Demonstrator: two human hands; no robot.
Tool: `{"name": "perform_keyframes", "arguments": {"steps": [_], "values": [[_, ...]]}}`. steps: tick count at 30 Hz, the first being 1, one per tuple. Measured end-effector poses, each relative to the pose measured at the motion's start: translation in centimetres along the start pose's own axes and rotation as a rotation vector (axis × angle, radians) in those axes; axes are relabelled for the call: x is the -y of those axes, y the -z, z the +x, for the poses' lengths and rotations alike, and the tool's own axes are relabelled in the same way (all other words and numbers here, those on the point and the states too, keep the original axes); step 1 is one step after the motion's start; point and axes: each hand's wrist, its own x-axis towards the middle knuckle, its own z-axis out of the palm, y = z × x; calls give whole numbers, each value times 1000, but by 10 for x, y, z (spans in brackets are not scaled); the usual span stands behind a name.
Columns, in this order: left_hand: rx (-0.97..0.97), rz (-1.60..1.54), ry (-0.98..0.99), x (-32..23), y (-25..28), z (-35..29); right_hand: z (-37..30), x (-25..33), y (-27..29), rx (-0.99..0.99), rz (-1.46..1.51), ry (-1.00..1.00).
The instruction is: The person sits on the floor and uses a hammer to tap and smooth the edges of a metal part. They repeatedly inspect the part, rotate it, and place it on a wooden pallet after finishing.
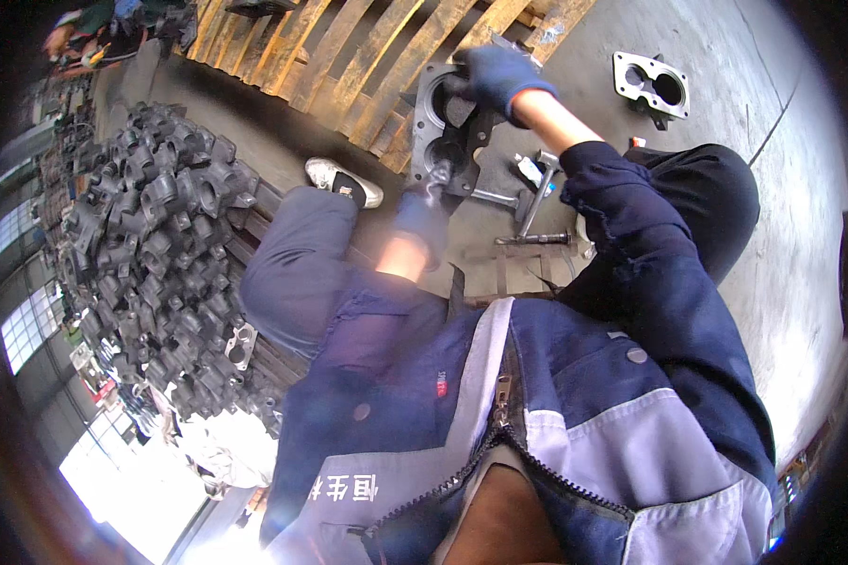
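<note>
A dark grey metal casting with two round bores stands on the floor in front of me, by the pallet. My right hand, in a blue glove, is closed over its far edge, the fingertips reaching the upper bore. My left hand, also gloved in blue, is smeared by motion at the casting's near end. From it a shiny, blurred thing points toward the lower bore; its kind cannot be made out. Right of the casting, a hammer lies beside another metal tool.
A wooden pallet lies beyond the casting. A large heap of dark castings rises on the left. Another two-bore casting sits on the floor at far right. A threaded-looking metal rod lies near my legs. My shoe shows left of the casting.
</note>
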Motion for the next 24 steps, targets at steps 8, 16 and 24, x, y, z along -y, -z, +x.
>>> {"name": "perform_keyframes", "arguments": {"steps": [8, 16, 24], "values": [[-66, -689, -621, -19, 68, 97, -59, 12, -17, 14, 330, -402], [-219, -805, -390, -56, 78, 106, -71, 58, -17, 24, 1470, -802], [-423, 177, -1181, -28, 43, 130, -35, 52, -102, 25, 1083, -673]]}}
